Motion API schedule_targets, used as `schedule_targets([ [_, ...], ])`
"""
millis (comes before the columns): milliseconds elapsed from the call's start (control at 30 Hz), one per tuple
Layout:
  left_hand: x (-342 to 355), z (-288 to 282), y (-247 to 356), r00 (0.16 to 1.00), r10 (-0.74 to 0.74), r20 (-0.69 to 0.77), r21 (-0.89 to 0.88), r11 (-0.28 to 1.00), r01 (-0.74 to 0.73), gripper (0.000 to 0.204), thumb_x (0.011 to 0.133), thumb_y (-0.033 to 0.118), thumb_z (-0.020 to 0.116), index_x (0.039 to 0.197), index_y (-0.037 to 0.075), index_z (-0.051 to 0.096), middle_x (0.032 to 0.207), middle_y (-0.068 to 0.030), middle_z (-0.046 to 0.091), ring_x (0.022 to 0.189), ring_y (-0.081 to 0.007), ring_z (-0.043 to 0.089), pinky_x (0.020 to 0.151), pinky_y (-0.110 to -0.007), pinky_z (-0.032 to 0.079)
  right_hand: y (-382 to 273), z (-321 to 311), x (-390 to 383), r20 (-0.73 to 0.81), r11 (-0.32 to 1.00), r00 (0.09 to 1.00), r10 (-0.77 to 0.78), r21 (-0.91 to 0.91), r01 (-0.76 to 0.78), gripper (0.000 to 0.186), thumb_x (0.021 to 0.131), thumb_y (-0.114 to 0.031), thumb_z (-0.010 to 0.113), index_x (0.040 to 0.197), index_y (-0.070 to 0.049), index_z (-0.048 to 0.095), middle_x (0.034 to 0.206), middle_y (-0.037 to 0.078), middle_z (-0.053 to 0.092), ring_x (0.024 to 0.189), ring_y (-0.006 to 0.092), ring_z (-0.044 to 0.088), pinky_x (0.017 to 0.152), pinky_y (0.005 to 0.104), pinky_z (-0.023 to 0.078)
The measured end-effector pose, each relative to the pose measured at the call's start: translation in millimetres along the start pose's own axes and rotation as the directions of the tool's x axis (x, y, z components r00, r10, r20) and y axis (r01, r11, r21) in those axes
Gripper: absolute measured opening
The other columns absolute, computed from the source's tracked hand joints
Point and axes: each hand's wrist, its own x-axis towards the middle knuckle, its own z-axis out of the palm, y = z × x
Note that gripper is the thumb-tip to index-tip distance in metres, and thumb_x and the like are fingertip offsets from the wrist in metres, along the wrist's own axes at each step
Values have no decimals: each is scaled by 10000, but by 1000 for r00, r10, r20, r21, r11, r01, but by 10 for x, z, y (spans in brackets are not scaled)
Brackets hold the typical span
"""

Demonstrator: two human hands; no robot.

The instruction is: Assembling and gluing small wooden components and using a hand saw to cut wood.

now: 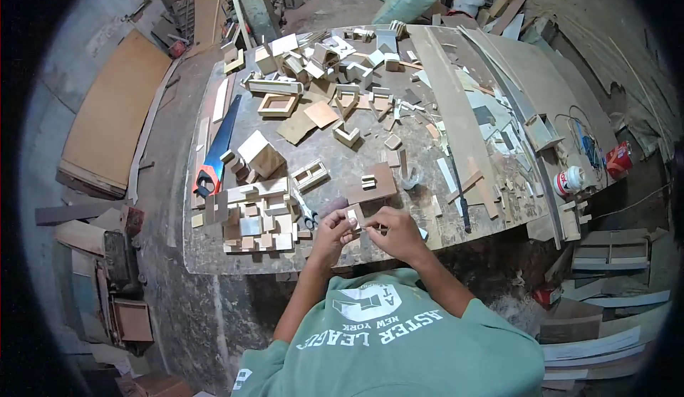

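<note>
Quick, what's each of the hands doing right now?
Left hand: closed, holding a small pale piece.
Right hand: curled close by; too small to tell if it's holding anything.

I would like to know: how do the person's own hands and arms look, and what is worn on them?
The left hand and right hand are without gloves. The forearms are bare. The green shirt has short, loose sleeves and white printing across it.

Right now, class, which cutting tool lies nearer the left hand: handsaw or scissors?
The scissors, just beside the left hand; the orange-handled handsaw lies farther left.
</note>
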Motion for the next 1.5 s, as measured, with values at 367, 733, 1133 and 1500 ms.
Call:
schedule_targets([
  [367, 28, -43, -9, 1000, 2, 19, -4, 1000, -1, 251, 887, 150, 668, 1092, 32, 585, 959, -37, 647, 778, -97, 628, 708, -244, 541, 51, -17, -10, 33, 997, 999, 19, 73, -21, 140, 740, -97, 704, 867, -39, 694, 790, 117, 645, 714, 279, 649, 638, 354, 514],
  [733, 46, 49, 58, 1000, -13, -21, 6, 1000, 14, 229, 893, 127, 655, 1090, 29, 592, 937, -30, 647, 776, -101, 628, 708, -252, 541, 13, 0, 92, -11, 984, 996, 89, 156, -86, 101, 764, -76, 695, 850, -26, 685, 785, 102, 646, 707, 231, 641, 626, 325, 499],
  [1133, 1, 29, 99, 992, 109, 57, 233, 965, -119, 293, 837, 80, 704, 1107, 30, 602, 990, -26, 653, 885, -102, 616, 734, -243, 506, 26, -261, 104, -94, 995, 996, 3, 98, 6, 129, 764, -47, 674, 890, -32, 648, 844, 109, 634, 728, 269, 637, 623, 341, 505],
  [1500, -47, 89, 153, 990, 110, 84, 231, 965, -127, 286, 847, 89, 709, 1105, 11, 611, 932, -11, 637, 805, -71, 575, 695, -215, 461, 21, -189, 121, -97, 987, 990, -98, 116, 109, 161, 732, -33, 708, 892, -52, 699, 847, 88, 649, 758, 242, 642, 652, 328, 507],
])
